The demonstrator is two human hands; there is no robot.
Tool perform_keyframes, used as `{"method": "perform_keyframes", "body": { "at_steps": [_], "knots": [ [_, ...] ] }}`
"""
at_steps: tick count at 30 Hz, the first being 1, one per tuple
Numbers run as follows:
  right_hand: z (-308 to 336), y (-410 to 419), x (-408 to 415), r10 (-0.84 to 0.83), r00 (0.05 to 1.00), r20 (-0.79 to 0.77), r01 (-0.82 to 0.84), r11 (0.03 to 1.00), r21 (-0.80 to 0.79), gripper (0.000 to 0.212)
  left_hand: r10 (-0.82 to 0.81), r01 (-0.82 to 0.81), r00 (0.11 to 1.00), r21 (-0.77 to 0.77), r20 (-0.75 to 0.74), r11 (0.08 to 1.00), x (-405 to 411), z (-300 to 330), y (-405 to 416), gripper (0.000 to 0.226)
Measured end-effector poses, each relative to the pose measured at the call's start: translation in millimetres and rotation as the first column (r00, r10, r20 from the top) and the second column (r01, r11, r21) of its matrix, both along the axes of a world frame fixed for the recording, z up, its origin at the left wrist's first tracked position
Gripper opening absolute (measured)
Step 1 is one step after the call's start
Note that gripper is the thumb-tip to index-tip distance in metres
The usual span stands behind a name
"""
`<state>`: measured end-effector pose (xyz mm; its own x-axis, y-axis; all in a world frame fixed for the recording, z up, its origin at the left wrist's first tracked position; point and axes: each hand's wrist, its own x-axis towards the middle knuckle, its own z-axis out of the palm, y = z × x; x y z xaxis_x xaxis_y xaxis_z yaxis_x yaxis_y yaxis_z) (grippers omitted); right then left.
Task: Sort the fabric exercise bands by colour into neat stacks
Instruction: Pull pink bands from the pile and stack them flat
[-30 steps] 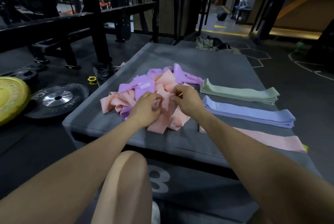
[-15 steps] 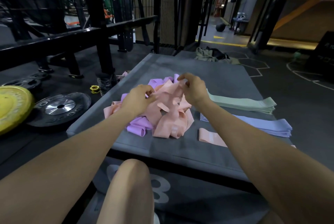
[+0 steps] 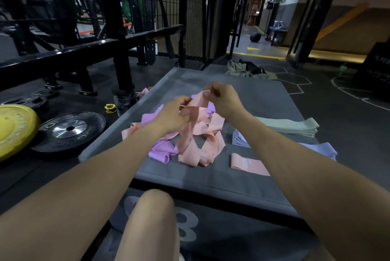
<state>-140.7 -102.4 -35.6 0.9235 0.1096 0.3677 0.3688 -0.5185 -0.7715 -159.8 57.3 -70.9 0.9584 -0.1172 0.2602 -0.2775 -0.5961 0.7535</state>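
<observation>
Vs half a second back: both hands have risen off the pile, pulling a tangle of peach-pink fabric loop bands (image 3: 197, 132) up with them; the view also tilted up, showing more room. Left hand (image 3: 172, 114) grips the peach tangle with curled fingers, right hand (image 3: 223, 100) pinches its upper end, held higher. Lower loops of the tangle still drape onto the grey padded plyo box top (image 3: 211, 178).

Landmark = the tangle. Under and left of it: loose lilac fabric bands (image 3: 160, 152), mixed with more peach ones. Right of it: flat peach band stack (image 3: 245, 163) nearest the front edge of the box, lavender-blue band stack (image 3: 316, 149) behind that, sage-green band stack (image 3: 291, 125) farthest back; the right forearm covers parts of the first two. Stacks apart from each other, rows parallel.

Open box surface behind the tangle up to the far edge, and a bare strip in front of it to the near edge. Left edge close to the loose bands.

Room: dark gym floor, black weight plate (image 3: 67, 130) and yellow weight plate (image 3: 14, 128) left of the tangle, black steel rack (image 3: 114, 35) behind them, corridor far right-back.
</observation>
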Motion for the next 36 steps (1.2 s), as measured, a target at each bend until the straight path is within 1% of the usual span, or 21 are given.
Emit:
{"method": "perform_keyframes", "body": {
  "at_steps": [1,2,3,4,6,7,10,11,13,17,19,21,23,25,27,28,29,31,33,35,36],
  "knots": [
    [2,0,1,0.013,1.0,0.001,-0.013,1.0,0.025,0.009,0.0,0.0,1.0,0.037,-0.007,0.999,2,-1,0,0.023],
    [6,0,1,0.019,1.0,-0.002,-0.019,0.999,0.047,0.008,0.019,-0.018,1.0,0.068,-0.013,0.997,1,0,1,0.007],
    [8,0,1,0.02,1.0,-0.004,-0.019,0.997,0.072,0.008,0.048,-0.048,0.999,0.093,-0.006,0.995,2,1,2,0.013],
    [10,-1,2,0.016,1.0,-0.006,-0.015,0.995,0.095,0.009,0.079,-0.079,0.997,0.102,0.005,0.992,2,2,4,0.025],
    [13,-4,4,-0.006,1.0,-0.013,0.007,0.994,0.108,0.01,0.124,-0.126,0.992,0.047,0.035,0.991,2,4,9,0.033],
    [14,-5,4,-0.02,1.0,-0.016,0.022,0.995,0.092,0.01,0.15,-0.151,0.988,0.025,0.05,0.988,2,6,12,0.033],
    [13,-9,1,-0.058,0.998,-0.029,0.059,0.998,0.011,0.007,0.231,-0.23,0.971,-0.025,0.069,0.973,2,16,20,0.014],
    [13,-10,-1,-0.07,0.997,-0.016,0.069,0.997,-0.036,0.005,0.261,-0.259,0.962,-0.034,0.08,0.965,2,19,23,0.012],
    [16,-10,-5,-0.09,0.996,0.011,0.091,0.989,-0.115,0.009,0.318,-0.316,0.942,-0.035,0.103,0.948,1,27,27,0.019],
    [27,-7,-8,-0.095,0.994,0.044,0.1,0.989,-0.113,0.022,0.383,-0.375,0.921,-0.108,0.064,0.921,0,41,28,0.028],
    [31,-7,-8,-0.084,0.995,0.055,0.09,0.991,-0.104,0.022,0.373,-0.368,0.927,-0.109,0.034,0.924,-2,45,28,0.031],
    [35,-8,-10,-0.059,0.997,0.04,0.062,0.996,-0.067,0.02,0.342,-0.337,0.939,-0.098,0.033,0.936,-4,47,28,0.028],
    [37,-10,-13,-0.037,0.999,0.021,0.038,0.998,-0.043,0.022,0.297,-0.292,0.955,-0.147,0.015,0.945,-6,46,28,0.029],
    [38,-13,-15,-0.026,1.0,-0.013,0.027,0.999,0.041,0.026,0.221,-0.229,0.973,-0.229,-0.06,0.946,-8,44,29,0.027],
    [38,-16,-17,-0.022,0.999,-0.04,0.028,0.988,0.153,0.03,0.142,-0.178,0.979,-0.265,-0.149,0.948,-12,43,30,0.022],
    [37,-18,-18,-0.03,0.999,-0.042,0.036,0.986,0.16,0.03,0.112,-0.162,0.976,-0.283,-0.187,0.945,-13,42,31,0.02],
    [37,-20,-19,-0.037,0.998,-0.042,0.043,0.99,0.132,0.029,0.08,-0.152,0.971,-0.325,-0.225,0.934,-14,42,31,0.02],
    [35,-26,-24,-0.014,0.998,-0.065,0.018,0.998,0.06,0.022,0.031,-0.174,0.951,-0.449,-0.307,0.876,-17,44,30,0.019],
    [33,-31,-33,0.063,0.988,-0.144,-0.059,0.998,0.028,0.021,0.031,-0.217,0.939,-0.519,-0.342,0.827,-18,45,27,0.017],
    [32,-35,-42,0.132,0.966,-0.223,-0.142,0.99,-0.029,0.036,0.049,-0.25,0.932,-0.538,-0.359,0.805,-19,48,25,0.018],
    [31,-37,-45,0.14,0.96,-0.242,-0.166,0.982,-0.092,0.044,0.062,-0.27,0.929,-0.552,-0.364,0.789,-18,48,24,0.017]
  ]
}}
